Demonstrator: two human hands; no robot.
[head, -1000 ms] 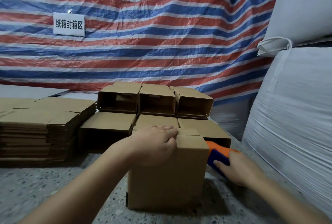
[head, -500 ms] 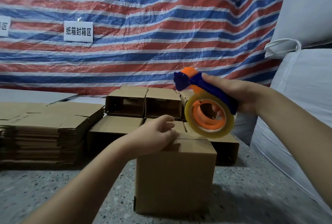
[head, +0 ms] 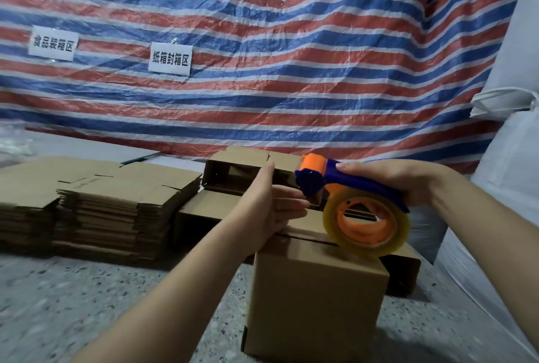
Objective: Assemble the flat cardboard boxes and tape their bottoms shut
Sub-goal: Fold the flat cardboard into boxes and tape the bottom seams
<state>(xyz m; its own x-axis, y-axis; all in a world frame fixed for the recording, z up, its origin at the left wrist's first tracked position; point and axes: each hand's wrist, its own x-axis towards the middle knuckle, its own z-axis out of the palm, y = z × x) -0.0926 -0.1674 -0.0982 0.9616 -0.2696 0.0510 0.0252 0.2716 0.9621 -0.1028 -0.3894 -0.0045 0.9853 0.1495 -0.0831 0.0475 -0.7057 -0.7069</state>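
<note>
- since half a second ago the tape gun (head: 354, 192) has come down closer to the box top, and the left hand (head: 269, 208) has opened out flat.
- now the left hand has straight fingers and holds nothing; its edge rests on the top of the brown box (head: 315, 304) near 6 o'clock.
- the right hand (head: 399, 180) has its fingers curled round the blue handle of the tape gun, at about 3 o'clock.
- the tape gun is blue and orange, and its clear tape roll (head: 367, 225) touches the top of the box at the right side.
- the box stands on a speckled floor (head: 87, 304), and its top flaps are folded shut with a seam showing.
- a pile of flat boxes (head: 96, 202) sits at 9 o'clock.
- made-up boxes (head: 233, 170) lie on their sides behind the hands, near the middle.
- a red, white and blue striped sheet (head: 291, 42) hangs at 12 o'clock.
- two white signs are stuck on it: the left sign (head: 52, 45) reads "食品装箱区" and the right sign (head: 170, 60) reads "纸箱封箱区".
- big white sacks (head: 507, 158) stand at 3 o'clock.
</note>
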